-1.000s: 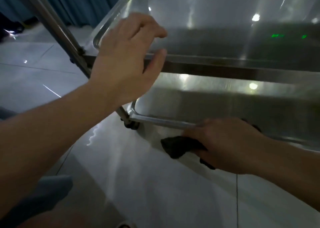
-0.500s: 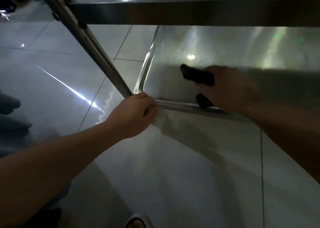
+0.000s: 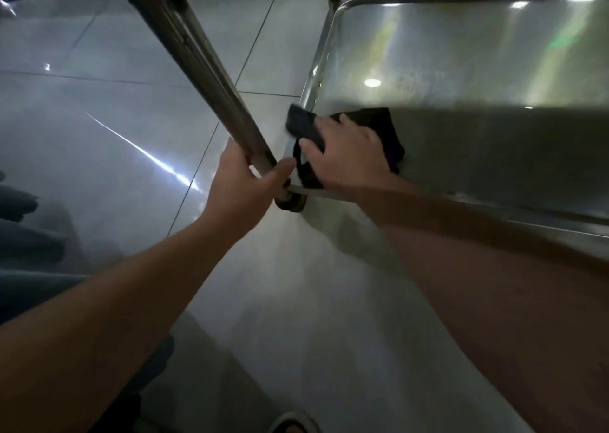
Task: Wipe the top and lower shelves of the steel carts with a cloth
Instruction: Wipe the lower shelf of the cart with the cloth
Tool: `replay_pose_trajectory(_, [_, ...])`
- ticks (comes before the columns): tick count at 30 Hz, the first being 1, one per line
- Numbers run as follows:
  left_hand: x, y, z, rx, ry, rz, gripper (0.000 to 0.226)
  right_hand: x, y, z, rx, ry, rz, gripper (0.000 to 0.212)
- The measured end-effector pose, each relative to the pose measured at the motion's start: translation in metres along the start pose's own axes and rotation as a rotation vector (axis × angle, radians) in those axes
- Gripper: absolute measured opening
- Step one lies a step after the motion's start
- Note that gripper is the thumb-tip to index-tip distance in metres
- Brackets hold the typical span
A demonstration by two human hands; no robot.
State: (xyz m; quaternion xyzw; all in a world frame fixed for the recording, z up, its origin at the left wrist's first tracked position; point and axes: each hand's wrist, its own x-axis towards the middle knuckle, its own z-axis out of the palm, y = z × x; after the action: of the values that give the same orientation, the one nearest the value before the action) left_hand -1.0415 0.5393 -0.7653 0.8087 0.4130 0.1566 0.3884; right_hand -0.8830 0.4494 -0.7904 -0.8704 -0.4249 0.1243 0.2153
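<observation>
The steel cart's lower shelf (image 3: 461,70) fills the upper right, a shiny tray with a raised rim. My right hand (image 3: 346,156) presses a dark cloth (image 3: 379,126) onto the shelf's near left corner, fingers spread over it, and part of the cloth hangs over the left rim. My left hand (image 3: 244,185) grips the foot of the cart's slanting steel post (image 3: 204,67), just left of that corner. The upper shelf's underside shows only as a dark strip along the top edge.
A caster wheel (image 3: 290,202) sits under the corner, beside my left thumb. Glossy light floor tiles (image 3: 99,136) spread left and below. Dark fabric shapes lie at the far left edge. A shoe tip (image 3: 293,424) shows at the bottom.
My right hand has slid the cloth left to the shelf's near left corner. My left hand has closed around the post's base. The view has dropped lower, under the upper shelf.
</observation>
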Motion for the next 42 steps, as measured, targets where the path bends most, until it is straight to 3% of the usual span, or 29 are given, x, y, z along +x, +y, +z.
replay_pose_trajectory(4, [0.011,0.010,0.018,-0.393,0.168,-0.100,0.023,-0.021,0.005,0.017,-0.102,-0.131,-0.260,0.049])
replay_pose_trajectory(8, [0.017,0.010,0.029,-0.529,0.194,-0.154,0.018,-0.027,0.038,0.006,-0.134,-0.202,-0.344,0.057])
replay_pose_trajectory(14, [0.024,0.006,0.028,-0.558,0.160,-0.139,0.015,0.065,0.035,-0.002,-0.206,-0.132,-0.105,0.059])
replay_pose_trajectory(20, [0.027,0.002,0.030,-0.615,0.146,-0.109,0.028,0.149,0.027,-0.013,-0.179,-0.176,0.091,0.061])
replay_pose_trajectory(24, [0.029,0.000,0.034,-0.590,0.165,-0.079,0.027,0.114,0.015,-0.006,-0.139,-0.116,0.067,0.060])
replay_pose_trajectory(30, [0.026,-0.005,0.035,-0.582,0.146,-0.019,0.022,0.011,0.022,0.008,-0.184,-0.118,-0.151,0.059])
replay_pose_trajectory(32, [0.025,-0.004,0.034,-0.576,0.146,-0.025,0.026,0.010,0.045,0.000,-0.197,-0.057,-0.066,0.059])
replay_pose_trajectory(35, [0.025,-0.001,0.033,-0.559,0.150,-0.031,0.034,0.034,0.078,-0.015,-0.196,0.105,0.237,0.060])
replay_pose_trajectory(37, [0.026,0.001,0.032,-0.559,0.158,-0.036,0.032,0.063,0.082,-0.021,-0.173,0.088,0.338,0.062])
replay_pose_trajectory(42, [0.028,0.000,0.032,-0.570,0.167,-0.085,0.026,0.104,0.033,-0.006,-0.174,-0.040,0.146,0.061])
